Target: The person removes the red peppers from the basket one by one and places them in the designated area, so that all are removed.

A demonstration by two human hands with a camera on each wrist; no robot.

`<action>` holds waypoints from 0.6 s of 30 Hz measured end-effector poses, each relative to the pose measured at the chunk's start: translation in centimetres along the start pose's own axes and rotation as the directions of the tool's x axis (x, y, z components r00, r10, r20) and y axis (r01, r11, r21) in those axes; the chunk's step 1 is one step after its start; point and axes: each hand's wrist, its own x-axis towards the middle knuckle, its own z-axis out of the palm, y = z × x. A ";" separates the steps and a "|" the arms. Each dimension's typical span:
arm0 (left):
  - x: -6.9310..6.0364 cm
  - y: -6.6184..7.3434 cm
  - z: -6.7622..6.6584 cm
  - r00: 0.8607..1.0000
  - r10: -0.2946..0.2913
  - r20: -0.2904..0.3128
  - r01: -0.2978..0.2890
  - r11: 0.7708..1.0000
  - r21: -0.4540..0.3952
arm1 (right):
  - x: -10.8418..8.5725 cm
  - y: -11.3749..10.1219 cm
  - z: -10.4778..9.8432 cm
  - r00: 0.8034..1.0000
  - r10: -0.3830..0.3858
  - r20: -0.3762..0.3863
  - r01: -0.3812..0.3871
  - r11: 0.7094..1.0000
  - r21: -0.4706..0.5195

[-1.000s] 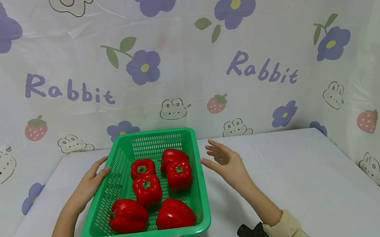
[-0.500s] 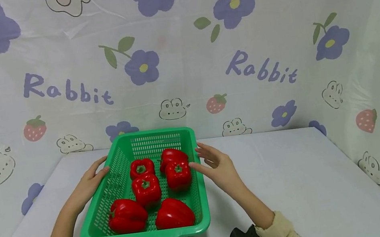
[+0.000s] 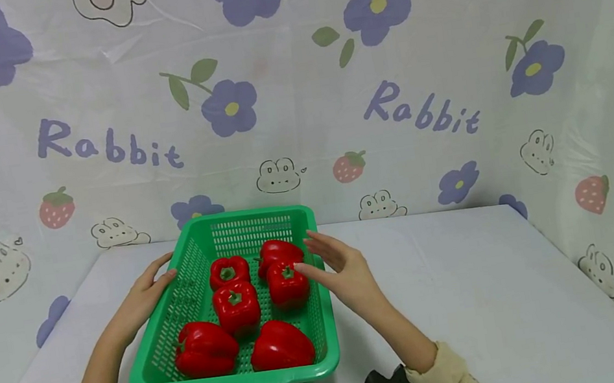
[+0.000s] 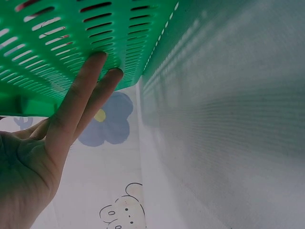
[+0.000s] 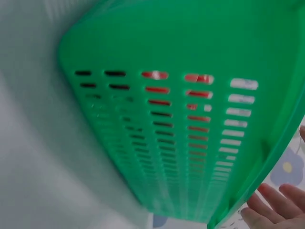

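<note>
In the head view a green slotted basket (image 3: 238,382) holds several red bell peppers, among them one at the right (image 3: 288,286) and one near the front (image 3: 281,345). My left hand (image 3: 142,301) rests against the basket's left side; the left wrist view shows its extended fingers (image 4: 78,98) touching the slotted wall (image 4: 71,43). My right hand (image 3: 348,274) is over the basket's right rim, fingers apart, its thumb above the right pepper. In the right wrist view the right hand (image 5: 279,210) shows beyond the rim, holding nothing; whether it touches a pepper, I cannot tell.
A white table (image 3: 464,300) extends to the right of the basket. Behind it hangs a pale cloth (image 3: 310,132) printed with flowers, rabbits and strawberries. Black straps are at both wrists, by the beige sleeves.
My right hand has moved left, from beside the basket to over its right rim and the right pepper. The left hand and the basket stay where they were.
</note>
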 end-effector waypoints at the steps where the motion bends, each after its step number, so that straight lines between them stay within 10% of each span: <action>1: 0.0 0.0 0.0 1.000 0.000 0.001 0.000 1.000 0.000 | -0.1 -0.2 0.1 1.000 0.001 0.005 -0.001 1.000 0.003; 18: 0.0 -0.1 0.0 1.000 -0.005 -0.003 0.005 1.000 0.012 | -0.5 -1.9 2.5 0.996 0.010 0.094 -0.016 0.998 0.061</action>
